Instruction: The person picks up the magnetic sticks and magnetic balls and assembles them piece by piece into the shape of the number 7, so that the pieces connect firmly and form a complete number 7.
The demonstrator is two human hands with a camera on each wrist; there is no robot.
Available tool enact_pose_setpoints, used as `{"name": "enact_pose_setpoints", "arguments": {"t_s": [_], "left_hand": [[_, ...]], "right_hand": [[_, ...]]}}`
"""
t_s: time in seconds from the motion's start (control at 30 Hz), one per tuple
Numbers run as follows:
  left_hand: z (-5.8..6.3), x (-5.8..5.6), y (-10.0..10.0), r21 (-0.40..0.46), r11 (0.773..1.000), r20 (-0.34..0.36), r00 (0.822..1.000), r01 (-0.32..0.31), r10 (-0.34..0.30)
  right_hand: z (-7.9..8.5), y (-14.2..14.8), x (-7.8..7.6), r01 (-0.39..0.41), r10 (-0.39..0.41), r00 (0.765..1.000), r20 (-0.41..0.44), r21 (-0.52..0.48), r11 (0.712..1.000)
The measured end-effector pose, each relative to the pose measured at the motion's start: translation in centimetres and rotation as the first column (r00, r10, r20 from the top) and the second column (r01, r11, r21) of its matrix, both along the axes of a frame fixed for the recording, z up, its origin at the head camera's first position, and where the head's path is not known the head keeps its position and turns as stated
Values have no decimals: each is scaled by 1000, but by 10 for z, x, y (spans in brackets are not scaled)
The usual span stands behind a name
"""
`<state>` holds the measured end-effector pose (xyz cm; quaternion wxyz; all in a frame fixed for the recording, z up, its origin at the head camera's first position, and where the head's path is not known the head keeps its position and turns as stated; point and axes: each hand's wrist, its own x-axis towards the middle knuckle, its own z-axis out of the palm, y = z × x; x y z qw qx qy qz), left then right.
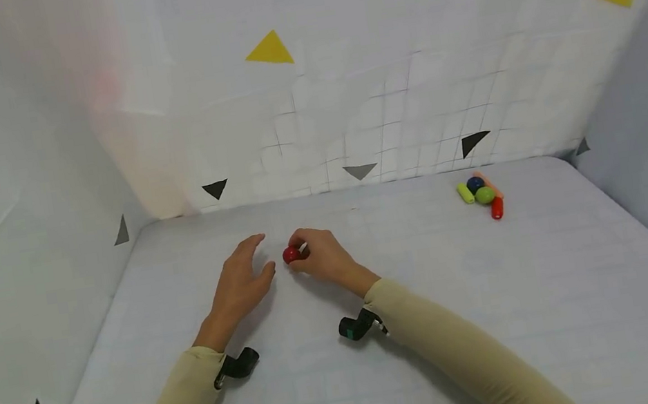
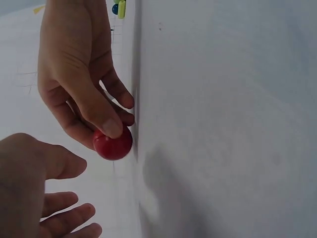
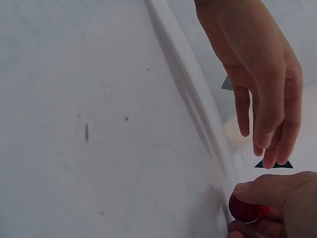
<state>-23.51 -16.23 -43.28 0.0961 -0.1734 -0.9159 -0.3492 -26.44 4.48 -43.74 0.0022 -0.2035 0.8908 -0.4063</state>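
Note:
A small shiny red ball (image 1: 291,255) is pinched between the thumb and fingers of my right hand (image 1: 324,256), just above or at the white table near its middle. In the left wrist view the thumb presses on the top of the red ball (image 2: 113,145). My left hand (image 1: 240,281) hovers to the left of the ball, fingers spread and slightly bent, with nothing in it. A narrow gap separates its thumb from the ball. From the right wrist view, the left hand (image 3: 262,79) hangs beyond the ball, fingers loosely extended.
Toward the back right of the table (image 1: 504,315) lies a small cluster: a yellow-green cylinder (image 1: 465,193), a dark blue ball (image 1: 475,184), a green ball (image 1: 485,195), an orange stick (image 1: 490,185) and a red cylinder (image 1: 497,208). White walls stand behind and at both sides.

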Motion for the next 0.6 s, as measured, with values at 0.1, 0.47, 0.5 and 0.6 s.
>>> {"name": "enact_pose_setpoints", "arguments": {"t_s": [0.1,0.47,0.5,0.6], "left_hand": [[2,0,5,0,1000,-18,1000,-3,3],[3,-3,14,1,1000,30,999,26,-26],[2,-4,15,2,999,37,999,38,-38],[1,-7,19,6,997,56,996,75,-75]], "right_hand": [[-1,1,-1,-6,6,1000,-10,-3,1000],[3,12,4,-18,19,999,-27,9,1000],[4,14,4,-18,18,999,-27,8,1000],[7,21,7,-11,11,1000,-29,5,1000]]}}
